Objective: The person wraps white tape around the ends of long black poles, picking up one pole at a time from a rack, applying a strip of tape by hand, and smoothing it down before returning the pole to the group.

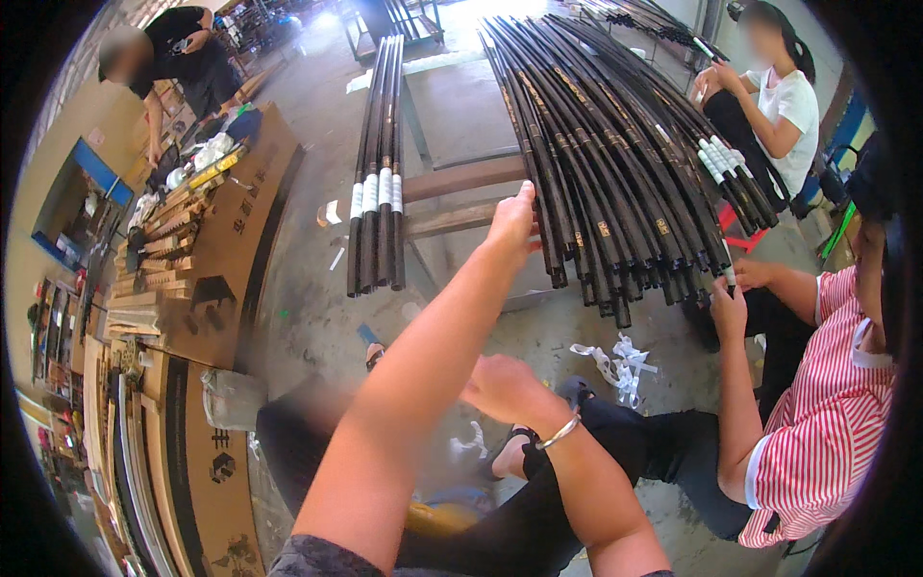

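Note:
My left hand point(513, 219) reaches forward to the left edge of a wide bundle of black poles point(601, 159) with gold markings. Its thumb points up along the outermost pole point(544, 207), and its curled fingers are partly hidden at that pole. Lower and nearer to me, my right hand point(507, 388) is closed beside my left forearm; whatever its fingers may hold is hidden. A silver bangle circles the right wrist. Left of the bundle lie several separate black poles point(383, 144) with white wrapping point(370, 192) near their near ends.
A wooden-barred rack point(461, 183) supports the poles. White strips point(623, 367) litter the floor. At right, a person in a striped shirt point(817, 375) handles a pole end; another sits beyond. Cartons point(226, 240) with wooden pieces stand left, where a third person bends.

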A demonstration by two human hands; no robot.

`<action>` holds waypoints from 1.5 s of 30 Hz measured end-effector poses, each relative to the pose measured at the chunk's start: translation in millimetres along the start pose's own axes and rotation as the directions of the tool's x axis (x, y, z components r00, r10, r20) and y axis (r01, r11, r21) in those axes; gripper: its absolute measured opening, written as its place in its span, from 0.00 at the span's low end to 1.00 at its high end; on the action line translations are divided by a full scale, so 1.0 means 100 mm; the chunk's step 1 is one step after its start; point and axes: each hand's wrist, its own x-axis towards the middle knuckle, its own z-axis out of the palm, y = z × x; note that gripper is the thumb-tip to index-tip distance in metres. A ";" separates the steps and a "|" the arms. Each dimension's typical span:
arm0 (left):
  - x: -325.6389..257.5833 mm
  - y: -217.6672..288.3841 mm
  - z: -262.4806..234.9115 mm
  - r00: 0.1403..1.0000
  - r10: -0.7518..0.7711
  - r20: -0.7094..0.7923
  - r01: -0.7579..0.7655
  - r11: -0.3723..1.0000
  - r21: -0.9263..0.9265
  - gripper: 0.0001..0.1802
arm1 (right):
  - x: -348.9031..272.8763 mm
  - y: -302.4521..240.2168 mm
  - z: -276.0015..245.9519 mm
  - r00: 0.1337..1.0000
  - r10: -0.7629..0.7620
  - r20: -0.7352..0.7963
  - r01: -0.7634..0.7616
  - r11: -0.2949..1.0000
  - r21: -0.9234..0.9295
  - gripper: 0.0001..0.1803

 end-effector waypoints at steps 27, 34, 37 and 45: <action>-1.15 -0.16 -0.67 0.937 0.257 -0.237 -0.156 0.914 0.376 0.20 | 0.02 0.10 0.13 0.998 0.056 -0.023 -0.056 0.998 -0.011 0.30; -0.82 0.01 -0.60 0.815 0.547 -0.193 -0.237 0.618 0.750 0.21 | 0.07 0.01 0.09 0.996 0.087 -0.001 -0.086 0.995 0.052 0.31; -0.86 0.13 -0.48 0.829 0.513 -0.221 -0.196 0.638 0.745 0.21 | 0.06 -0.05 0.00 0.990 0.140 0.004 -0.140 0.986 0.085 0.31; -0.74 0.09 -0.50 0.782 0.616 -0.096 -0.363 0.574 0.734 0.30 | 0.02 -0.10 -0.07 0.990 0.141 0.016 -0.142 0.983 0.113 0.31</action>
